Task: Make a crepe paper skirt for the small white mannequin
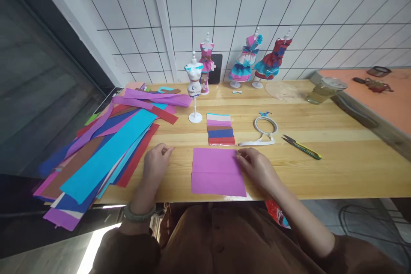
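Observation:
A purple sheet (pixel 218 172) with a horizontal crease lies flat near the table's front edge. At its upper right corner, my right hand (pixel 255 165) has thumb and fingers closed on the sheet's edge. My left hand (pixel 157 160) rests over the wood left of the sheet, apart from it, its fingers pinched together; whether anything small is between them is hidden. Above the sheet lies a stack of folded coloured strips (pixel 220 129). A small white dress form (pixel 194 81) stands behind, to the left of the stack.
Long coloured strips (pixel 112 150) cover the table's left side. To the right lie a tape roll (pixel 266 125) and thread snips (pixel 302 147). Dressed forms (pixel 245 60), a black phone (pixel 217 68) and a glass cup (pixel 326 90) stand towards the back.

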### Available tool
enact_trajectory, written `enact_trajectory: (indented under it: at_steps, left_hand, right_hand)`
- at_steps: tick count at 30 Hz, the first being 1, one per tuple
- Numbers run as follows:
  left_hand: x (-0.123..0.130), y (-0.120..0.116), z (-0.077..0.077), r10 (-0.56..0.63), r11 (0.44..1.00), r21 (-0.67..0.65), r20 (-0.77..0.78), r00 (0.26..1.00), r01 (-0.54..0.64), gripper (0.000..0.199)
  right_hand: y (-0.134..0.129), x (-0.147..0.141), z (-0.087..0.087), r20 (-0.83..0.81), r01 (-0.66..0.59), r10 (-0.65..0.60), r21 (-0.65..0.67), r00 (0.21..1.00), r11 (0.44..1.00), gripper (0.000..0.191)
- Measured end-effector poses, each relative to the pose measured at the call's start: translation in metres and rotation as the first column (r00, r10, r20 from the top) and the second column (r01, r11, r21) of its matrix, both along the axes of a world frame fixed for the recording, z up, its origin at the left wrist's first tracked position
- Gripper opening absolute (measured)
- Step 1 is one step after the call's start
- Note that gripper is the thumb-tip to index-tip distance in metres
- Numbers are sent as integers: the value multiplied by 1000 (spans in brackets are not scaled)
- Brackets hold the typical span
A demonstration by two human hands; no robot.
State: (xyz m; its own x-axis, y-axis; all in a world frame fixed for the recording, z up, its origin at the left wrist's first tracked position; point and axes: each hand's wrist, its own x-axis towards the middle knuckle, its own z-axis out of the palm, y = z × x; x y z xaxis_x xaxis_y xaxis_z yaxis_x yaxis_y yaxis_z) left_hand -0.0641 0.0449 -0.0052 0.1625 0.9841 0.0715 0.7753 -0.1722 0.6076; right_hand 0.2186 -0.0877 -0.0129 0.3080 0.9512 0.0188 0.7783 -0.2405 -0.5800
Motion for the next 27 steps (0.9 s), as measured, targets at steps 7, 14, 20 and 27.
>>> enact_trajectory:
  at_steps: [7, 14, 20, 27]
  left_hand:
    - [-10, 9, -7, 11, 1000, -9, 59, 998, -10, 20]
    - [-2, 8, 5, -14, 1000, 25, -98, 995, 17, 43]
    - [18, 12, -1, -66, 985, 148, -182, 981, 94, 26]
    - [42, 10, -8, -325, 904, 257, -105, 940, 342, 26]
  right_hand:
    - [15, -8, 3, 150, -45, 61, -107, 987, 993, 16]
    - [8, -4, -3, -62, -106, 108, 47, 992, 993, 12]
    - [3, -2, -12, -343, -49, 101, 156, 934, 987, 14]
    - [3, -2, -18, -435, 49, 43, 198, 899, 979, 41]
